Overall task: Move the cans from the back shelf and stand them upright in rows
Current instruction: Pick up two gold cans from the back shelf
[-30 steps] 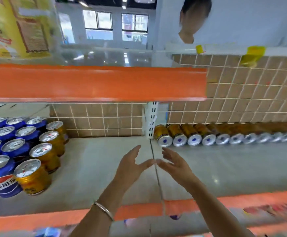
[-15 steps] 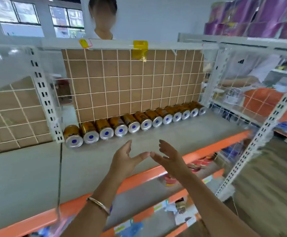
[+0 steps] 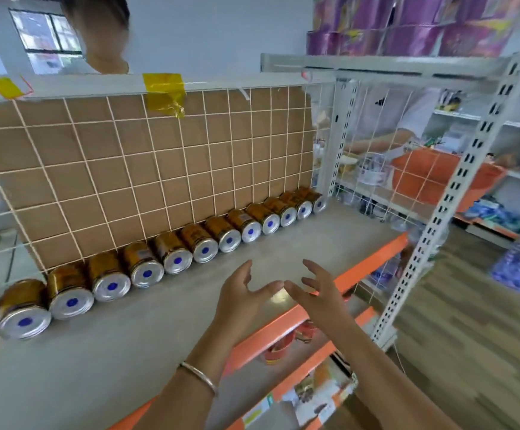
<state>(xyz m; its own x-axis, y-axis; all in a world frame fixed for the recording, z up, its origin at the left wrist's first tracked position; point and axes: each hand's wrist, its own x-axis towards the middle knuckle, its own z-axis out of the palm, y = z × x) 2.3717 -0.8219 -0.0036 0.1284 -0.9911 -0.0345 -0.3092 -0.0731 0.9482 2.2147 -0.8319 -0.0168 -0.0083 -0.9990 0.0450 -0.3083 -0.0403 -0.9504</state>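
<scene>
Head view is showing both hands hovering over a bare grey shelf board (image 3: 128,352), and neither is holding anything. The left hand (image 3: 240,302), with a thin metal bracelet (image 3: 198,375) on its wrist, is spreading its fingers wide and loose. The right hand (image 3: 317,296) is mirroring it, fingers splayed and slightly bent. The two thumb tips are nearly meeting low in the centre of the frame.

The gold cans with silver ends and blue dots (image 3: 177,261) are lying on their sides in one line, about a dozen of them. They are running from the lower left of the frame up towards the right centre. Each is pressing back against the brown tile-patterned panel behind a white wire grid (image 3: 159,169). All are sitting well apart from the hands, and none is standing upright yet.

Compared with one second ago, the camera has been swinging rightwards. The neighbouring bay with its upright blue and gold cans has gone from the frame, as has the orange shelf above. The lying row, earlier only half in view, is now showing its whole length. The orange front rail (image 3: 373,268) and the white slotted post (image 3: 457,193) are now coming in at the right.

The hands have been keeping the same open, empty pose throughout, only spreading a little wider. This is looking like a turn towards the next batch, with the reach to the back still to be made.
</scene>
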